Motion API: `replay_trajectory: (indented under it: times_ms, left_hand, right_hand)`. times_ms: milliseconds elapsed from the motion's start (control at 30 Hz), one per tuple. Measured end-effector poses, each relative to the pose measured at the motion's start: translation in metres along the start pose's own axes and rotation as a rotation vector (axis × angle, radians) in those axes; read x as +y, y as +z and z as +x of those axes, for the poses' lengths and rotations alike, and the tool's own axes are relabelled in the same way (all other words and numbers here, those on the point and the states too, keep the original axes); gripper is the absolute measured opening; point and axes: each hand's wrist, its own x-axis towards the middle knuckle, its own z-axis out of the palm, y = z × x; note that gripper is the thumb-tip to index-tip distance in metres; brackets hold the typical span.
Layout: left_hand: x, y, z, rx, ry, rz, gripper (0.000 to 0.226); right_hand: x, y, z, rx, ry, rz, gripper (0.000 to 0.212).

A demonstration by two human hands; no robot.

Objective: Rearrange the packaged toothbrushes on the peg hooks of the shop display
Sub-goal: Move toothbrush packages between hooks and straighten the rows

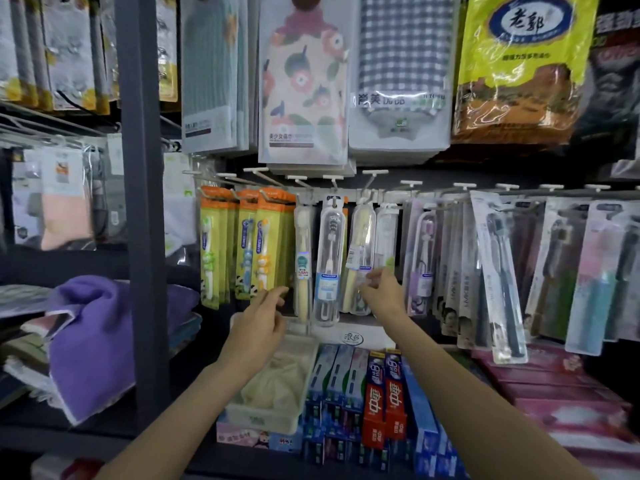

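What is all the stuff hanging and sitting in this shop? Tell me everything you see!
kids' toothbrush packs: several, orange and yellow-green, on pegs at left of the row
clear toothbrush cases: about four, see-through, on middle pegs
card-backed toothbrush packs: many, pale pink, white and teal, on pegs at right
cloth packs: several, flowered, checked and striped, hanging above
yellow bag: one, yellow and orange, top right
toothpaste boxes: many, red, blue and pink, on the shelf below
white tray: one, beside the toothpaste
purple towel: one, folded, lower left
left hand: one, fingers loosely curled, below the kids' packs, holding nothing
right hand: one, pinching the bottom of a clear case
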Motion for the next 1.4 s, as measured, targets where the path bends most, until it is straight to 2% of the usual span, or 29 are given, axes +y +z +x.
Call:
replay_trajectory:
  times_ms: [133,200,300,433,667,800,1033,1133,1200,1400]
  left_hand:
    - [0.013,0.003,0.003,-0.030,0.006,0.006,0.048]
    - [0.022,0.003,0.005,-0.046,0.032,0.004,0.051]
    - [0.028,-0.002,0.004,-0.031,0.074,0.020,0.053]
    - [0.024,-0.005,-0.005,-0.009,0.036,-0.001,0.048]
    - [0.041,0.000,-0.008,-0.026,0.034,-0.031,0.045]
    - [0.058,0.000,-0.001,-0.029,0.114,-0.036,0.049]
    - [0.068,0.002,0.005,-0.047,0.161,-0.027,0.049]
    - [0.069,0.003,0.005,-0.048,0.143,-0.032,0.049]
    - [0.069,0.002,0.006,-0.054,0.130,-0.037,0.049]
    - [0.061,-0.002,0.003,-0.031,0.142,-0.022,0.051]
  right_hand:
    - [-0.015,0.000,0.003,-0.026,-0.060,0.056,0.032]
    - [-0.025,0.002,0.009,0.025,-0.063,0.051,0.034]
    - [-0.033,0.005,0.018,0.063,-0.010,0.055,0.023]
    - [-0.025,0.000,0.017,0.005,0.088,0.347,0.014]
    - [-0.014,-0.039,-0.001,-0.086,-0.071,0.368,0.013]
    - [-0.019,-0.065,-0.008,-0.071,-0.195,0.158,0.014]
    - [-0.048,-0.115,0.006,0.009,-0.377,-0.453,0.021]
    - [-0.057,-0.124,0.007,-0.012,-0.384,-0.524,0.024]
    - [-0.055,-0.121,0.003,-0.036,-0.318,-0.427,0.026]
    - [-0.033,-0.067,-0.018,-0.188,-0.005,0.304,0.020]
